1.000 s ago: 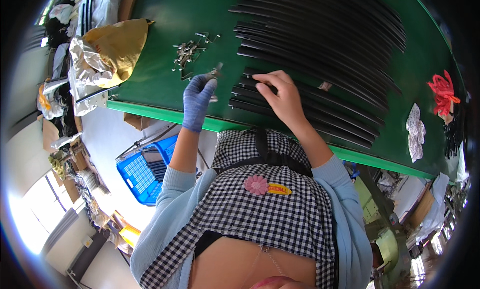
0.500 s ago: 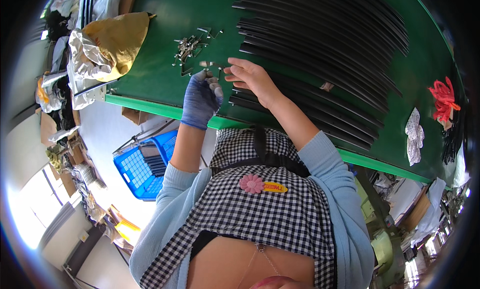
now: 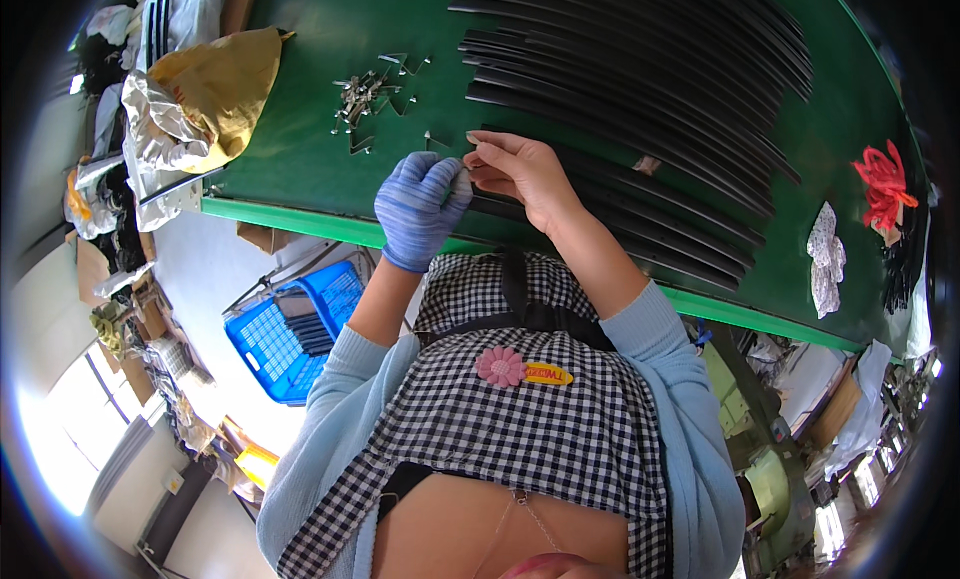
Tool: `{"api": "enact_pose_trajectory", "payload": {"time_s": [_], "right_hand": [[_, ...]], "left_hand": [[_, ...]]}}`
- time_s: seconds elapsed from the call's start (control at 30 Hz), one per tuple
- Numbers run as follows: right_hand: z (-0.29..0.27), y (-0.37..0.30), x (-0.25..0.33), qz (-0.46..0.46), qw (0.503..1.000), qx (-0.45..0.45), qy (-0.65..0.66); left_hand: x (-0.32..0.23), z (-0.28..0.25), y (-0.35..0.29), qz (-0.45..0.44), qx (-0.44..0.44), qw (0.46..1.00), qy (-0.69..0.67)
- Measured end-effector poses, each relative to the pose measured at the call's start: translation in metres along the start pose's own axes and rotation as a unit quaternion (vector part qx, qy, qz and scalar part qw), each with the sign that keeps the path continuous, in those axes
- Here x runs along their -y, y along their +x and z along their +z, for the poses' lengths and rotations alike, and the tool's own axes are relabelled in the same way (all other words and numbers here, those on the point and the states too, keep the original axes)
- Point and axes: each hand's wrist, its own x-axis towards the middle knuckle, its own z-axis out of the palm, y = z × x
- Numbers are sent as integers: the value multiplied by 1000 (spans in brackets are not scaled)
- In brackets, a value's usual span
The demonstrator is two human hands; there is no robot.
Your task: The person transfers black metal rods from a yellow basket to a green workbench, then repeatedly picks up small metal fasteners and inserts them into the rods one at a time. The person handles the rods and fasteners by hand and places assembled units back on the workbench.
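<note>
While two hands are working close together over the near edge of a green table point(image 3: 290, 164), a yellow sack point(image 3: 235, 89) is lying at the far left, on the tabletop. Below the table edge, a blue basket point(image 3: 262, 331) is holding dark strips. Farther right, a loose heap of bent metal clips point(image 3: 362, 101) is resting on the green surface; its pieces are crossing one another, so a careless pull could drag several along. The left hand point(image 3: 418, 204), in a bluish knitted glove, is keeping its fingers curled well in; whatever it may be gripping is hidden. Just beyond its knuckles a single clip point(image 3: 434, 141) is showing, though whether it is lying loose or being held cannot be told. The bare right hand point(image 3: 522, 174) is holding its fingers partly bent, with the tips close to the glove; no grasped object is discernible. If the knit were to snag a clip end, or a pinch were to slip on smooth metal, a piece could drop. To the right, black tubes point(image 3: 640, 69) are lying in rows, the nearer ones passing behind the right forearm; a sideways knock from that arm could set them rolling out of line.
</note>
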Motion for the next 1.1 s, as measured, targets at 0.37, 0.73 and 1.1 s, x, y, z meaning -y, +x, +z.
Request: {"api": "enact_pose_trajectory", "payload": {"time_s": [0.37,0.73,1.1], "right_hand": [[-18,-19,2,-16,995,16,96],[-78,-15,12,-375,658,-260,-598],[-64,-49,68,-340,627,-173,-680]], "left_hand": [[-1,16,8,-244,137,847,-452],[54,52,62,-377,120,767,-505],[-3,-6,45,-223,37,825,-518]]}}
